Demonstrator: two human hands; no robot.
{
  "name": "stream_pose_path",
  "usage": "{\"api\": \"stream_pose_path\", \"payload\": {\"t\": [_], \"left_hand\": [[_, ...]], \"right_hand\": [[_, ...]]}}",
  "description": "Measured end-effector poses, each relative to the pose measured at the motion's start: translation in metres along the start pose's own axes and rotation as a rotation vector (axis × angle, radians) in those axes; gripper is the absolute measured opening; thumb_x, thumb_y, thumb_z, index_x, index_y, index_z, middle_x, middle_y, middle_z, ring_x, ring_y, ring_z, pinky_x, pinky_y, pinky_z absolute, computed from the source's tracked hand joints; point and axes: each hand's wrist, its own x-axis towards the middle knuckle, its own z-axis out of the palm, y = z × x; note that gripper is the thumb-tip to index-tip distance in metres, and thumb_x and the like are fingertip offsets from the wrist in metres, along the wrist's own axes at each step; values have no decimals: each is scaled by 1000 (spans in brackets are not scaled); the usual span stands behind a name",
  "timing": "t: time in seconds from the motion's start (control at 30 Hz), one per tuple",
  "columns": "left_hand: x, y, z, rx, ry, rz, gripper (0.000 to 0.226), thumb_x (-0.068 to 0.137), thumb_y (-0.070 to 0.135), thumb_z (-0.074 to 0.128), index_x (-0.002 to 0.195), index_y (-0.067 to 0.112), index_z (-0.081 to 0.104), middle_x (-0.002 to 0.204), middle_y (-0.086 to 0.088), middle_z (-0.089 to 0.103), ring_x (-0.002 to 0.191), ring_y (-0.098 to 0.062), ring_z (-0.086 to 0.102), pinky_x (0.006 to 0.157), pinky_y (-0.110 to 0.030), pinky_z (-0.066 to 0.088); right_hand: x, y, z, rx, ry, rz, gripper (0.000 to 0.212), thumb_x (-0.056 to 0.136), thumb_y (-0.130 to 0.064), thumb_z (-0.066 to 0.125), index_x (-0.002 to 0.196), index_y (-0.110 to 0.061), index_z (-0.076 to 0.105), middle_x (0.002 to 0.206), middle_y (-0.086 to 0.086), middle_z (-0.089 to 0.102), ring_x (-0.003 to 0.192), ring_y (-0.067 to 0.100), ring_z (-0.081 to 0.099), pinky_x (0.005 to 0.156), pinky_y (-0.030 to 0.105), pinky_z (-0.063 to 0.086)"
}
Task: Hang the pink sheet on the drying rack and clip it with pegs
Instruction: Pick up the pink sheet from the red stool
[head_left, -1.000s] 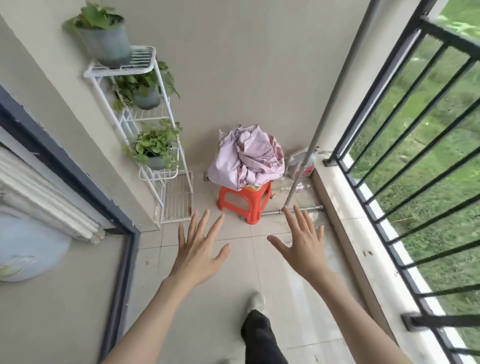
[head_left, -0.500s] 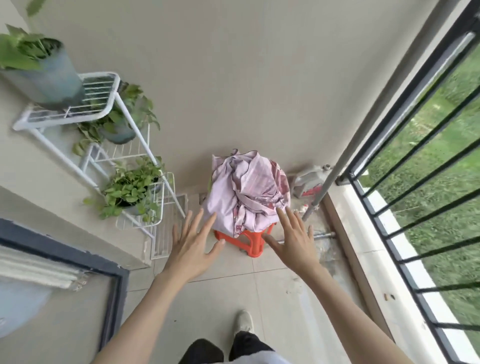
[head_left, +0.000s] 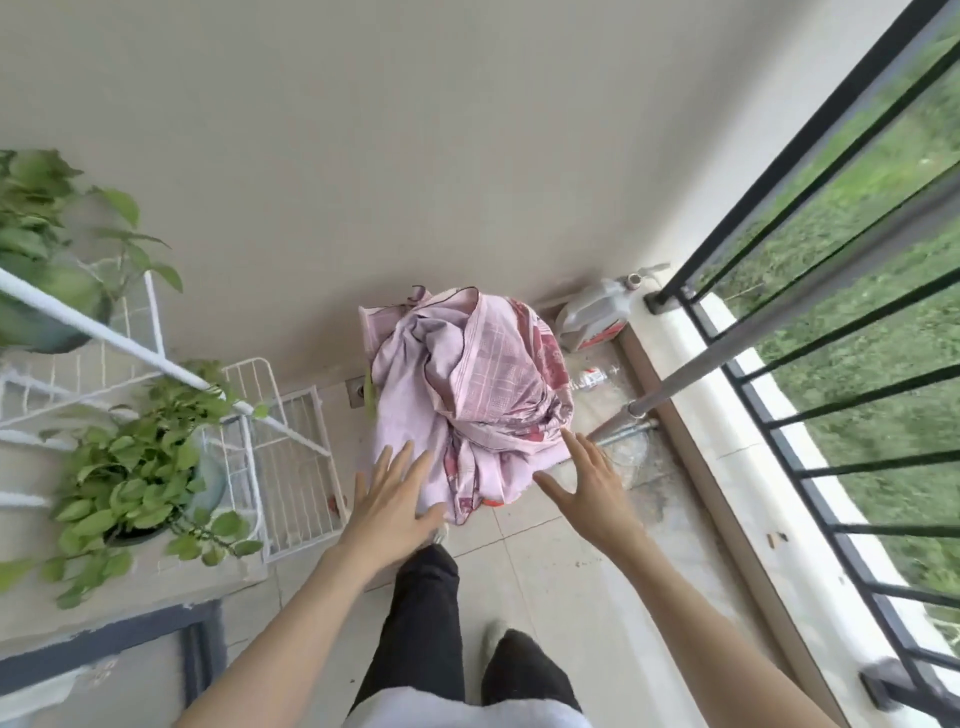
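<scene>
Sheet (head_left: 467, 395): being left bunched in a heap.
Left hand (head_left: 387, 506): grip spread, at sheet's near-left edge.
Right hand (head_left: 589, 486): grip spread, at sheet's near-right edge.

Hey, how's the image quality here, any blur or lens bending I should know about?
Head view: soft, even daylight, no glare. Motion blur smears the potted plants at left and the railing at right. Wide-angle bending curves the edges. The pink sheet and both hands are fairly sharp.

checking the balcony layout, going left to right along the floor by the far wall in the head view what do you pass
white wire plant stand with leafy green potted plants → crumpled pink sheet heaped on the stool → white plastic jug with red label → slanted grey metal pole → black metal balcony railing
</scene>
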Motion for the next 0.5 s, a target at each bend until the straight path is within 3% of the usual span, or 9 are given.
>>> {"api": "stream_pose_path", "payload": {"t": [0.1,0.2,0.3,0.43,0.5], "left_hand": [[56,-20,-2,94,-93,14,68,93,41,43,148,25,6,158,0,-3,144,-24,-6,114,-53,8],[107,-37,-1,177,-142,23,69,94,38,42,148,23,3,157,-2,-8,144,-24,-12,116,-50,5],[154,-42,13,236,-132,66,84,89,53,45,147,23,-7,156,-4,-15,143,-24,-14,116,-47,0],[203,-34,39,223,-20,115,100,80,60,54,146,23,-11,155,-8,-20,143,-28,-15,115,-48,2],[218,-27,44,211,53,166,95,81,55,57,147,27,-5,156,-11,-14,142,-32,-13,114,-49,6]], "right_hand": [[48,7,21,321,-20,224,72,87,-49,55,146,-18,27,152,4,30,138,22,30,112,37,26],[92,21,44,730,-41,590,72,86,-54,54,143,-18,30,148,5,36,127,23,41,98,40,39],[116,37,75,1031,-60,897,80,81,-63,53,143,-17,31,151,4,28,133,26,33,94,48,37],[132,48,114,1207,-200,1047,86,77,-76,38,146,-28,24,158,4,11,144,25,9,110,59,8],[138,44,120,1365,-247,1051,74,79,-77,30,132,-27,46,152,5,27,138,25,29,106,56,22]]}}
